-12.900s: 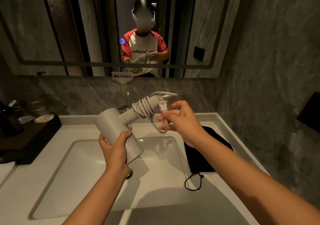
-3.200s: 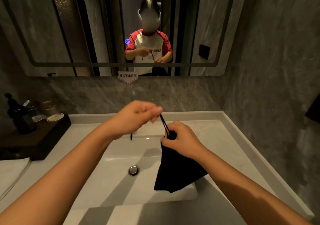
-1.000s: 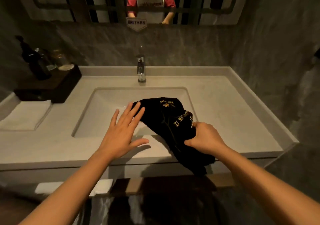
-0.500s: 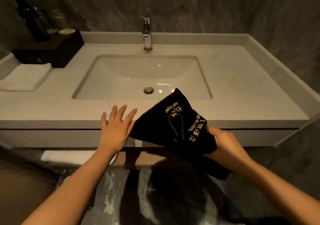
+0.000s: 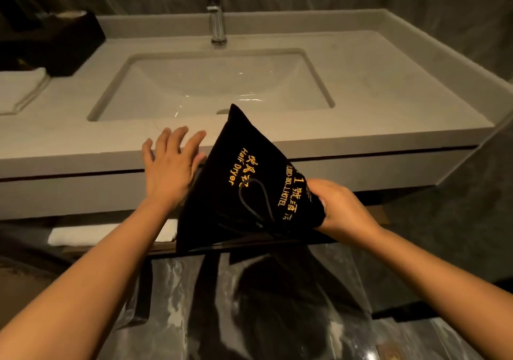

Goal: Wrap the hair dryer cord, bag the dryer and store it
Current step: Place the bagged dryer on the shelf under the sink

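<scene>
A black drawstring bag [image 5: 244, 176] with gold "Hair Dryer" lettering bulges with something inside; the hair dryer itself is hidden. My right hand [image 5: 341, 207] grips the bag's right end and holds it in the air in front of the vanity's front edge. A loop of black drawstring [image 5: 254, 201] lies across the bag's face. My left hand [image 5: 170, 165] is open with fingers spread, its palm beside the bag's left side at the counter's front edge.
The white vanity counter [image 5: 374, 82] holds a sunken basin [image 5: 213, 82] and a chrome tap [image 5: 218, 12]. A folded white towel [image 5: 19, 90] and a dark tray [image 5: 52, 43] sit at left. Below is a shelf with a rolled towel [image 5: 111, 233] and a glossy marble floor.
The view has dropped further below the counter. My right hand has brought the bag down off the counter to the vanity's front. My left hand stays open beside it.
</scene>
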